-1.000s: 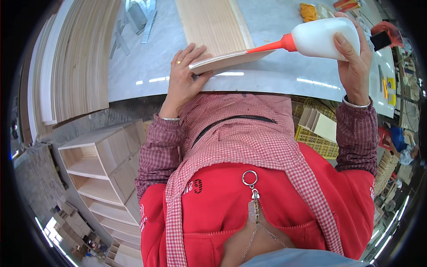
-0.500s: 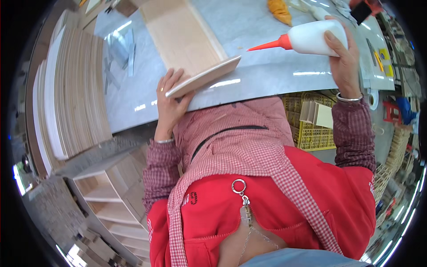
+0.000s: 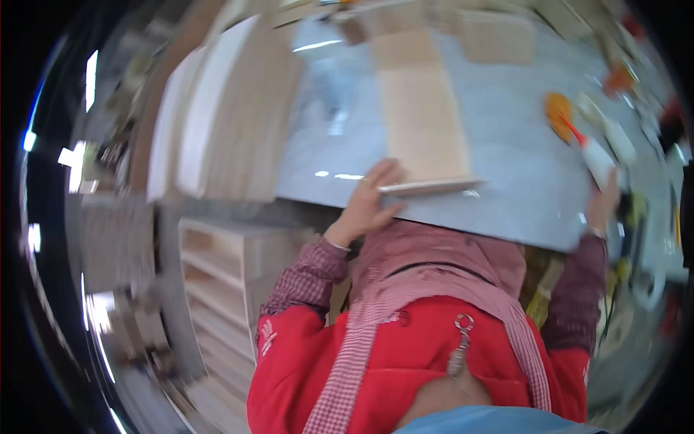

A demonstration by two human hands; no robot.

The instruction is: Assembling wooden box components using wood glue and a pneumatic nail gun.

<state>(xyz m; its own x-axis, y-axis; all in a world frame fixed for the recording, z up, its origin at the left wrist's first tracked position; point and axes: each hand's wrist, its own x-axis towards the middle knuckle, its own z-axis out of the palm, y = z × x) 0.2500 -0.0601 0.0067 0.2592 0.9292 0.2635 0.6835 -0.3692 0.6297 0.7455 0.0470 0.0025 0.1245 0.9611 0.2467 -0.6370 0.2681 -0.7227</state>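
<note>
My left hand (image 3: 370,199) is closed at the left end of a narrow wooden strip (image 3: 430,187), fingers behind it and thumb on the near side. The strip stands across the near end of a long pale wooden board (image 3: 423,108) lying on the table. Off to the right, my right hand (image 3: 604,204) is around the base of a white glue bottle (image 3: 598,160) with a red pointed nozzle. The bottle is low over the table, its nozzle toward an orange bundle (image 3: 559,114); motion blurs the fingers, and whether the bottle touches the tabletop I cannot tell.
A tall stack of wooden panels (image 3: 249,119) stands on the left of the grey-blue table (image 3: 513,145). Another white bottle (image 3: 619,139) lies beside the glue bottle. More boards (image 3: 497,36) lie at the far side. A wooden shelf unit (image 3: 217,282) stands below left.
My view has swung left and is blurred. My right hand has lowered the glue bottle from the raised position toward the right of the table. The strip now lies squarely across the board's end.
</note>
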